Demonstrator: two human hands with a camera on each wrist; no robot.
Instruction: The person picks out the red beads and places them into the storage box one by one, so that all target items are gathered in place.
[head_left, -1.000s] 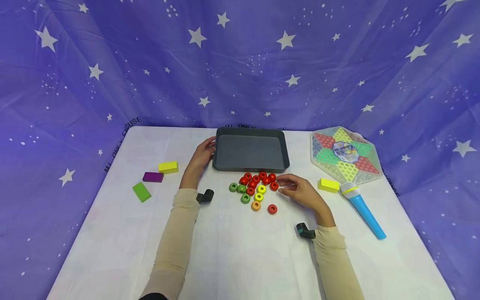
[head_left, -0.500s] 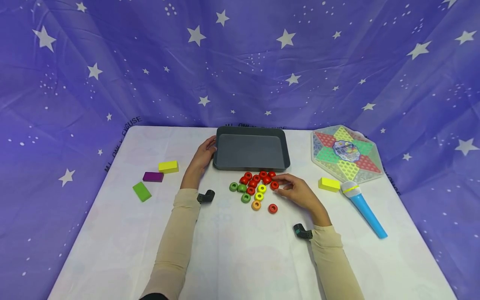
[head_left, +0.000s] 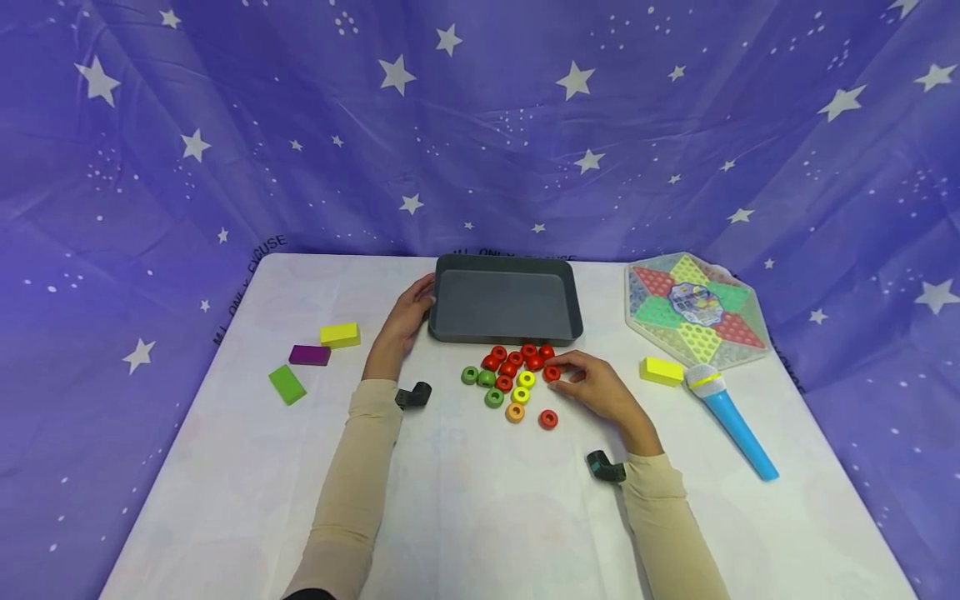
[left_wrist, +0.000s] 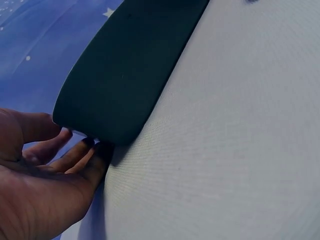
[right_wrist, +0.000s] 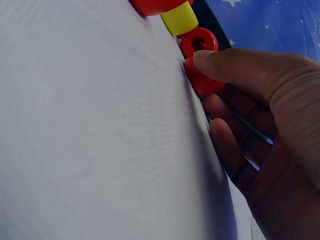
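The left hand [head_left: 405, 321] is resting with relaxed fingers against the left end of the dark grey tray [head_left: 507, 335], whose long axis is running left to right. Just before the tray's front wall, the right hand [head_left: 600, 390] is pinching a glossy red bead [head_left: 551, 373], its hole facing up, at the cluster's right edge.

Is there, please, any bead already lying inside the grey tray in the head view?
No, the grey tray shows only its bare floor, while the beads all lie on the table in front of it.
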